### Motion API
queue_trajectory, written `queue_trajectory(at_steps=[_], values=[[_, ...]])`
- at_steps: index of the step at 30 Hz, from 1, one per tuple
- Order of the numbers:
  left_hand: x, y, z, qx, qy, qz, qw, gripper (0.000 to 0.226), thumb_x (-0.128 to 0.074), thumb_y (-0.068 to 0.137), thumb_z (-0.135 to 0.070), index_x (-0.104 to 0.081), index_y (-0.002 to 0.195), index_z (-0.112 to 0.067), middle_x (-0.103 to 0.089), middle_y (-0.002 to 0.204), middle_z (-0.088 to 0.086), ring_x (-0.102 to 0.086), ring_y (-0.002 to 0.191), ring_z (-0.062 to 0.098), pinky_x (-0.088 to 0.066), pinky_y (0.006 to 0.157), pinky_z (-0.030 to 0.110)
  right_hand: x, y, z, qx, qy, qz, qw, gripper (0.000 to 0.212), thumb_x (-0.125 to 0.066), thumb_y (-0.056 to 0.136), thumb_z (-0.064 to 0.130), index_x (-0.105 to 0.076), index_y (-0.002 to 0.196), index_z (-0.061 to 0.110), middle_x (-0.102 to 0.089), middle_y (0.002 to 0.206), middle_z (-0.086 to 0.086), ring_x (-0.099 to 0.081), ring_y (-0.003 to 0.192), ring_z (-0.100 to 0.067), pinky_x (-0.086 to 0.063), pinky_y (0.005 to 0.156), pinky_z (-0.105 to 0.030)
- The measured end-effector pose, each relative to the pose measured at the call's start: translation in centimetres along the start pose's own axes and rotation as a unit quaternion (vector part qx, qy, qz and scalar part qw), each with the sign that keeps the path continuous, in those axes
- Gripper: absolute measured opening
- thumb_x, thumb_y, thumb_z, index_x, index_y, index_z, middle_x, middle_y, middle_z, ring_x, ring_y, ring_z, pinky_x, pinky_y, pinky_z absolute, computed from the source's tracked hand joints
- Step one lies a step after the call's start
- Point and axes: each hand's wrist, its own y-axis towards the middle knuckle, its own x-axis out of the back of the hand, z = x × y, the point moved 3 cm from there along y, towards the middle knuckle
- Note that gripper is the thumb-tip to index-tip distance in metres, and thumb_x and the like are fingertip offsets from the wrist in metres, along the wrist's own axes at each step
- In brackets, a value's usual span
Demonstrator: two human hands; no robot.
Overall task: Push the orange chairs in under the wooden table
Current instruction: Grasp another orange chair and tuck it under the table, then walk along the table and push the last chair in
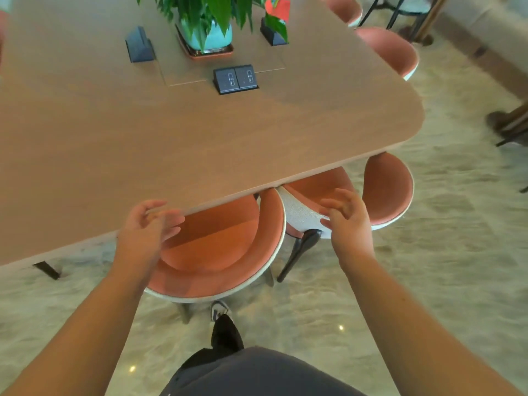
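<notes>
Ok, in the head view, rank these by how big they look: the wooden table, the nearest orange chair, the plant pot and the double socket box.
1. wooden table
2. nearest orange chair
3. plant pot
4. double socket box

The pot is partly behind leaves and lies farther off, so the last two are unsure.

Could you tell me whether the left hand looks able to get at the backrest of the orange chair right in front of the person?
Probably yes: the left hand hovers open just above the near orange chair, with nothing between it and the backrest.
</notes>
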Motion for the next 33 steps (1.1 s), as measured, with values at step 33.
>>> queue_trajectory(at_steps=[33], values=[[42.2,-30.6,-7.7,-0.142,-0.027,-0.181,0.973,0.036,-0.045,0.081,-0.011,-0.067,0.108,-0.02,-0.081,0.09,0.007,-0.078,0.088,0.026,-0.06,0.075,0.03,-20.2,-41.9,9.6,0.171,0.087,0.292,0.937,0.046,-0.041,0.093,-0.015,-0.061,0.11,0.024,-0.076,0.086,-0.001,-0.072,0.09,-0.021,-0.059,0.083,-0.031]])
